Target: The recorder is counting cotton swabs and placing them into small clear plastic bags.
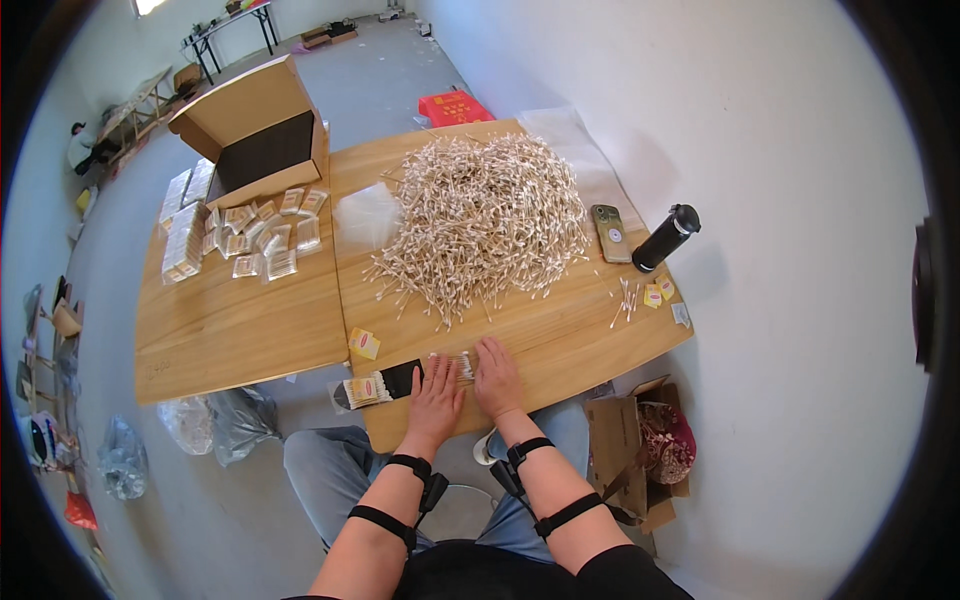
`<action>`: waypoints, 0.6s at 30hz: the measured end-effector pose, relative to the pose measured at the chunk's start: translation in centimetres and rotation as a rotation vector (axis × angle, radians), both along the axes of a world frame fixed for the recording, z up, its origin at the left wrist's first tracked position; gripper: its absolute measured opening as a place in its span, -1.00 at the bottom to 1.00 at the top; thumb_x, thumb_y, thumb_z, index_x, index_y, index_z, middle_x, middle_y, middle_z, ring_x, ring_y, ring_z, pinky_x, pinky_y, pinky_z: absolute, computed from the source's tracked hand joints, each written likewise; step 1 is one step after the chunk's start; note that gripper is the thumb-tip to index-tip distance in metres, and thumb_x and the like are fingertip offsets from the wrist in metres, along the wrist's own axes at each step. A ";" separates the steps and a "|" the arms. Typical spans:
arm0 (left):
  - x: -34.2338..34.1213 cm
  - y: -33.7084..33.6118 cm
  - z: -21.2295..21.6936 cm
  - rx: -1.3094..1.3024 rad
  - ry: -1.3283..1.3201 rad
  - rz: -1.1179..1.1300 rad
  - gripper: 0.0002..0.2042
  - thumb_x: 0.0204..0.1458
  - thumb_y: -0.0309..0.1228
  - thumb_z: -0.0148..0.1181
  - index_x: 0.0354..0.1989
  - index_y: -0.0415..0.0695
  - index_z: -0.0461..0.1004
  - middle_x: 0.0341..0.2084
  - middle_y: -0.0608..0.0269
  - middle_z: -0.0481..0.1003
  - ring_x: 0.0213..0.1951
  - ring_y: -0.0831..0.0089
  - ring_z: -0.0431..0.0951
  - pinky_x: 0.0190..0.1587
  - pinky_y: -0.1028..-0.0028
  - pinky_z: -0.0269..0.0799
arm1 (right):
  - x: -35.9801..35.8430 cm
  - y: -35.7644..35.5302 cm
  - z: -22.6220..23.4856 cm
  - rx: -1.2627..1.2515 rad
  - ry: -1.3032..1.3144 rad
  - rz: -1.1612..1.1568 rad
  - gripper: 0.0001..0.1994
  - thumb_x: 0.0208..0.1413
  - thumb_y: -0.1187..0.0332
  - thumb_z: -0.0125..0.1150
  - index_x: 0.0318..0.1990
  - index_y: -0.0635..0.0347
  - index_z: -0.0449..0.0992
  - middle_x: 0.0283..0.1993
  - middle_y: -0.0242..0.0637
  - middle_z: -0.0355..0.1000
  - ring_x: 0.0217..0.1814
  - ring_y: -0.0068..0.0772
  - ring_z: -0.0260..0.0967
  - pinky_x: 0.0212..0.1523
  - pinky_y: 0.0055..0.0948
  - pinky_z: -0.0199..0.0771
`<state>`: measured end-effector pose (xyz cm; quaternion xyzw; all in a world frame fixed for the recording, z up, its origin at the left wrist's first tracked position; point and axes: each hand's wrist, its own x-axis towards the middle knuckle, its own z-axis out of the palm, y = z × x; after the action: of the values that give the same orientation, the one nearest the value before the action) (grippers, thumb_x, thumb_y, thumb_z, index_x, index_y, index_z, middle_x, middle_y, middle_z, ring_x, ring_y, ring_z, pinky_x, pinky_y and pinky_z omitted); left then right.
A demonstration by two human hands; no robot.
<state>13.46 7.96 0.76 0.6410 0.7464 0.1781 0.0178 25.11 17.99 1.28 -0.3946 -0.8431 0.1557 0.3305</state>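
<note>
Grey concrete floor and a plain white wall frame two wooden tables [240, 330] pushed edge to edge, and I sit at the near edge of the right one. Both my hands lie flat on the wood, side by side: my left hand [437, 393] has its fingers spread and pressing down, closed on nothing, and my right hand [494, 372] rests the same way, palm down, gripping nothing. Between and under my fingertips sits a small row of cotton swabs [461, 364], which I seem to be squaring up into a neat bundle. Just left of my left hand lies a flat black-and-red packet [378, 386], partly over the table edge, with a small yellow card [364, 343] a little beyond it. Well ahead of my hands rises the big loose heap of swabs [480, 215], with a clear plastic bag [365, 215] beside it. On the left table I see filled little packs [262, 232] near an open cardboard box [255, 130]. By my judgement I am at the counting and aligning step; the next move calls for pinching the row together evenly so no swab rolls away before it goes toward the packet. A phone [610, 232] and a dark bottle [665, 238] stand off to the right.
</note>
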 end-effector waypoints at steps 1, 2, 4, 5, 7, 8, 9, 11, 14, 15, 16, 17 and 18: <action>0.0 0.1 0.4 -0.020 0.034 0.003 -0.44 0.15 -0.15 0.04 0.32 -0.07 0.21 0.37 0.16 0.10 0.41 0.22 -0.01 0.40 0.06 -0.20 | 0.0 0.0 0.0 0.009 -0.004 -0.009 -0.64 0.01 0.53 0.08 0.03 0.32 0.42 0.13 0.00 0.37 0.25 0.02 0.26 0.26 -0.16 0.27; -0.1 0.4 0.8 -0.021 0.035 0.002 -0.44 0.15 -0.15 0.04 0.32 -0.07 0.21 0.37 0.16 0.10 0.41 0.22 -0.01 0.40 0.06 -0.20 | -0.1 -0.1 -0.1 0.008 -0.003 -0.010 -0.64 0.01 0.53 0.08 0.03 0.32 0.42 0.13 0.00 0.37 0.25 0.02 0.26 0.26 -0.16 0.27; -0.3 1.3 1.4 -0.084 0.018 -0.007 -0.43 0.15 -0.13 0.04 0.32 -0.08 0.21 0.37 0.16 0.10 0.41 0.23 -0.01 0.40 0.06 -0.20 | -0.1 -0.1 -0.1 -0.002 -0.009 -0.032 -0.65 0.02 0.54 0.07 0.02 0.30 0.42 0.12 -0.03 0.38 0.23 0.01 0.28 0.25 -0.15 0.27; -0.4 1.6 1.4 -0.085 0.018 -0.012 -0.43 0.15 -0.13 0.04 0.32 -0.08 0.21 0.37 0.16 0.10 0.41 0.23 -0.01 0.40 0.06 -0.20 | 0.0 0.0 0.0 -0.003 -0.009 -0.036 -0.65 0.02 0.54 0.07 0.02 0.30 0.42 0.12 -0.03 0.38 0.23 0.01 0.28 0.25 -0.15 0.27; -1.1 1.8 1.4 -0.086 -0.001 -0.038 -0.41 0.15 -0.10 0.04 0.32 -0.09 0.20 0.36 0.15 0.10 0.41 0.23 0.00 0.40 0.06 -0.21 | -0.2 0.1 0.0 0.016 0.038 -0.041 -0.65 0.02 0.53 0.07 0.03 0.29 0.42 0.11 -0.03 0.38 0.20 0.01 0.30 0.23 -0.17 0.29; -1.2 1.7 1.2 -0.087 0.001 -0.043 -0.41 0.15 -0.10 0.04 0.32 -0.09 0.20 0.36 0.15 0.10 0.41 0.23 0.00 0.40 0.06 -0.21 | 0.0 0.3 0.0 0.015 0.041 -0.046 -0.65 0.02 0.53 0.07 0.03 0.29 0.42 0.11 -0.03 0.38 0.20 0.01 0.30 0.23 -0.17 0.29; -1.4 1.4 1.1 -0.072 0.020 -0.065 -0.40 0.14 -0.09 0.05 0.33 -0.09 0.19 0.36 0.15 0.11 0.41 0.22 0.01 0.40 0.06 -0.21 | 0.4 0.7 -0.1 -0.038 0.069 -0.023 -0.65 0.02 0.53 0.07 0.03 0.28 0.42 0.11 -0.03 0.39 0.18 0.01 0.31 0.20 -0.18 0.31; -1.9 1.2 0.7 -0.061 0.042 -0.090 -0.39 0.14 -0.08 0.05 0.33 -0.09 0.19 0.36 0.14 0.12 0.40 0.22 0.01 0.40 0.06 -0.21 | 1.0 1.3 -0.3 -0.093 0.102 -0.005 -0.65 0.02 0.53 0.08 0.02 0.26 0.42 0.11 -0.03 0.39 0.15 0.00 0.33 0.18 -0.18 0.33; -2.0 1.3 1.2 -0.128 -0.016 -0.115 -0.38 0.13 -0.12 0.05 0.34 -0.12 0.15 0.37 0.08 0.09 0.41 0.14 0.00 0.41 0.04 -0.23 | 1.5 1.9 0.3 -0.028 -0.029 0.018 -0.67 0.03 0.51 0.08 0.01 0.24 0.44 0.10 -0.06 0.40 0.11 -0.03 0.36 0.12 -0.20 0.37; -1.9 1.6 1.4 -0.131 -0.027 -0.104 -0.37 0.13 -0.12 0.05 0.35 -0.12 0.14 0.37 0.08 0.08 0.41 0.15 -0.02 0.41 0.05 -0.24 | 1.6 1.9 0.4 0.010 -0.078 0.011 -0.66 0.03 0.48 0.08 0.01 0.24 0.43 0.11 -0.09 0.39 0.15 -0.07 0.33 0.15 -0.21 0.34; -1.8 1.8 1.6 -0.135 -0.038 -0.094 -0.37 0.13 -0.12 0.05 0.35 -0.13 0.14 0.37 0.07 0.08 0.42 0.15 -0.03 0.41 0.05 -0.25 | 1.6 2.0 0.4 0.048 -0.127 0.005 -0.65 0.03 0.45 0.07 0.02 0.25 0.42 0.12 -0.13 0.39 0.19 -0.12 0.31 0.17 -0.22 0.31; -1.8 2.0 1.8 -0.140 -0.038 -0.101 -0.37 0.13 -0.12 0.05 0.35 -0.13 0.14 0.37 0.07 0.08 0.42 0.15 -0.03 0.41 0.05 -0.25 | 1.7 1.9 0.5 0.042 -0.127 -0.002 -0.65 0.03 0.45 0.07 0.02 0.25 0.42 0.12 -0.13 0.39 0.19 -0.12 0.31 0.17 -0.22 0.31; -1.9 2.2 1.9 -0.145 -0.051 -0.100 -0.37 0.13 -0.12 0.04 0.35 -0.14 0.14 0.37 0.07 0.07 0.42 0.15 -0.03 0.41 0.05 -0.25 | 1.6 2.0 0.5 0.042 -0.146 -0.014 -0.66 0.03 0.42 0.06 0.01 0.23 0.43 0.12 -0.15 0.39 0.20 -0.14 0.30 0.17 -0.24 0.31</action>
<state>11.53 10.13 2.66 0.6697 0.7237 0.1387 0.0923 26.73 20.01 1.80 -0.4036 -0.8653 0.1064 0.2776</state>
